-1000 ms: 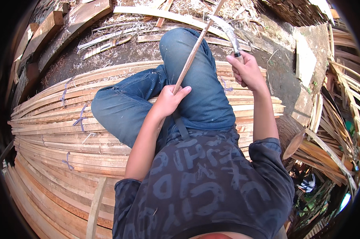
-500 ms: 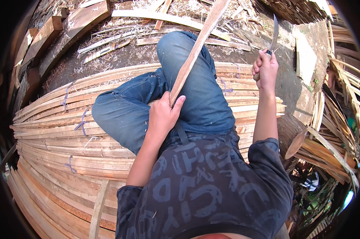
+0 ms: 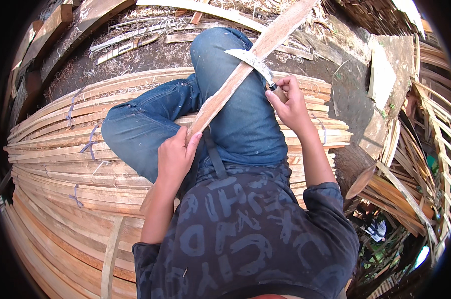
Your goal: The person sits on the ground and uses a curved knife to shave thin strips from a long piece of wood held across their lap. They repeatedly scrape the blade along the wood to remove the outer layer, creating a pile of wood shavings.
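Observation:
My left hand (image 3: 176,154) is closed round the near end of a long wooden strip (image 3: 220,98), which slants up to the right across my raised knee. In my right hand (image 3: 291,103) is the handle of a knife with a curved blade (image 3: 250,59). The blade lies across the strip near the knee, its tip pointing left. Whether the edge touches the wood I cannot tell. Part of the handle is hidden by my fingers. I sit with bent legs in blue jeans (image 3: 143,132).
Bundles of wooden strips (image 3: 51,169), tied with purple bands, lie beneath and left of me. Thick beams (image 3: 81,35) stand at the far left. Shavings and offcuts (image 3: 128,47) cover the ground ahead. A log (image 3: 360,182) and piled slats (image 3: 402,199) lie on the right.
The knife has swung from the far right, raised, leftward onto the wooden strip. My left hand has moved left and nearer, and the strip now tilts more to the right with its broad face showing.

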Demonstrator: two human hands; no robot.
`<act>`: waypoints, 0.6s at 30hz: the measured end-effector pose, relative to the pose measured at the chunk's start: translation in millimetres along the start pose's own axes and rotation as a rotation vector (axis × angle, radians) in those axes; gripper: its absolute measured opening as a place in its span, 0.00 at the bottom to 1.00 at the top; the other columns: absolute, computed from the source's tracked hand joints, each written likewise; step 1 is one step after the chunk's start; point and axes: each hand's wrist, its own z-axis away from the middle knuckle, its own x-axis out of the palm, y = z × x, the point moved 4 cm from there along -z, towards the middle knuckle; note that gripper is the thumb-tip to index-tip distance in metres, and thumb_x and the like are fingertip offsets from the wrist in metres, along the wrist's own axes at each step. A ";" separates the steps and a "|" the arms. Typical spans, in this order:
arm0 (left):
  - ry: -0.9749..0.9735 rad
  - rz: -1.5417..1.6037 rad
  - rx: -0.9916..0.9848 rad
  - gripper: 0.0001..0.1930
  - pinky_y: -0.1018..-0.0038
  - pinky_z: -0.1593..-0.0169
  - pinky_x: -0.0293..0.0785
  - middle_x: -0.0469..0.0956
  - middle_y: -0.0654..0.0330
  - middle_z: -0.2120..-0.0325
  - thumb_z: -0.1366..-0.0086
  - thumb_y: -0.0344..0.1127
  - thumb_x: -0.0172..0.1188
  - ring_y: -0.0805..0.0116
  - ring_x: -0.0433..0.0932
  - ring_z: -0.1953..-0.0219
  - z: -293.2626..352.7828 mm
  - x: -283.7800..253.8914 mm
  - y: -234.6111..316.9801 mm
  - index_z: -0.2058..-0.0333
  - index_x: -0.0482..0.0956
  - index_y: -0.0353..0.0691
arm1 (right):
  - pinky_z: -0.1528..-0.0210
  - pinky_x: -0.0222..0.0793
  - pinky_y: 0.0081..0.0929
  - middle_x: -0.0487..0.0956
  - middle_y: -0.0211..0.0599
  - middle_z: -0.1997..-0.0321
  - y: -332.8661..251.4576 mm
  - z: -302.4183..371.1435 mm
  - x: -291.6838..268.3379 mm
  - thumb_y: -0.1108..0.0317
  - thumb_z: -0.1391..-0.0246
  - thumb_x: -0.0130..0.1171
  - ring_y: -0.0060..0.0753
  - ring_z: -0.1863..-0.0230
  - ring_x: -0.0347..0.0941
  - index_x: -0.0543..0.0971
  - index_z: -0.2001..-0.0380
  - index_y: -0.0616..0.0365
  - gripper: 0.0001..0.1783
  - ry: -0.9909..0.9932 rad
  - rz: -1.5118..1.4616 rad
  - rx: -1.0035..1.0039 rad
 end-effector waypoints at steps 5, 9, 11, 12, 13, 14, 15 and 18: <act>0.021 0.055 0.029 0.20 0.56 0.75 0.67 0.72 0.46 0.85 0.36 0.48 0.55 0.42 0.74 0.78 -0.6 5.9 -0.4 0.76 0.68 0.35 | 0.69 0.71 0.34 0.77 0.47 0.70 -26.3 15.6 4.9 0.68 0.49 0.63 0.47 0.71 0.76 0.73 0.58 0.60 0.16 -0.077 0.249 -0.148; 0.009 0.067 0.020 0.20 0.56 0.75 0.67 0.72 0.46 0.86 0.36 0.48 0.55 0.42 0.74 0.79 -1.4 9.7 -0.7 0.76 0.67 0.35 | 0.75 0.69 0.37 0.76 0.43 0.81 -46.0 23.2 13.6 0.64 0.46 0.60 0.47 0.78 0.75 0.75 0.64 0.60 0.11 -0.048 0.354 -0.033; 0.018 0.090 0.010 0.20 0.56 0.75 0.67 0.72 0.45 0.86 0.36 0.48 0.55 0.42 0.73 0.79 -1.1 13.2 -1.8 0.76 0.68 0.35 | 0.77 0.68 0.38 0.74 0.43 0.85 -51.1 21.5 14.8 0.61 0.45 0.59 0.48 0.80 0.74 0.75 0.67 0.60 0.12 -0.079 0.400 -0.053; 0.021 0.103 0.014 0.20 0.56 0.75 0.67 0.71 0.45 0.86 0.36 0.48 0.55 0.42 0.73 0.79 -2.3 15.0 -2.2 0.76 0.68 0.34 | 0.78 0.68 0.39 0.74 0.43 0.85 -48.8 21.8 14.7 0.60 0.45 0.59 0.48 0.81 0.74 0.74 0.69 0.60 0.13 -0.089 0.453 -0.056; 0.007 0.132 0.008 0.20 0.56 0.75 0.66 0.71 0.45 0.86 0.36 0.48 0.55 0.42 0.73 0.79 -3.6 16.2 -2.9 0.76 0.69 0.34 | 0.79 0.67 0.39 0.74 0.43 0.86 -43.8 20.8 14.6 0.59 0.45 0.58 0.49 0.81 0.74 0.73 0.71 0.60 0.14 -0.100 0.506 -0.059; -0.006 0.162 0.001 0.21 0.57 0.75 0.66 0.71 0.44 0.86 0.36 0.48 0.55 0.41 0.73 0.79 -5.0 16.3 -3.7 0.76 0.69 0.34 | 0.80 0.67 0.40 0.73 0.43 0.87 -38.1 19.6 14.4 0.57 0.45 0.58 0.49 0.82 0.74 0.73 0.73 0.60 0.16 -0.111 0.558 -0.062; -0.018 0.193 -0.006 0.21 0.57 0.75 0.66 0.71 0.44 0.86 0.36 0.48 0.55 0.41 0.73 0.79 -6.6 16.6 -4.0 0.76 0.69 0.34 | 0.80 0.67 0.40 0.73 0.43 0.87 -32.5 17.7 12.5 0.56 0.45 0.58 0.48 0.82 0.74 0.72 0.74 0.60 0.17 -0.092 0.601 -0.087; -0.008 0.202 0.011 0.22 0.57 0.75 0.66 0.71 0.43 0.86 0.36 0.49 0.55 0.41 0.73 0.79 -9.3 18.1 -5.4 0.76 0.70 0.33 | 0.82 0.67 0.40 0.73 0.43 0.88 -21.6 10.2 6.0 0.53 0.45 0.57 0.48 0.83 0.73 0.71 0.77 0.58 0.19 -0.048 0.723 -0.157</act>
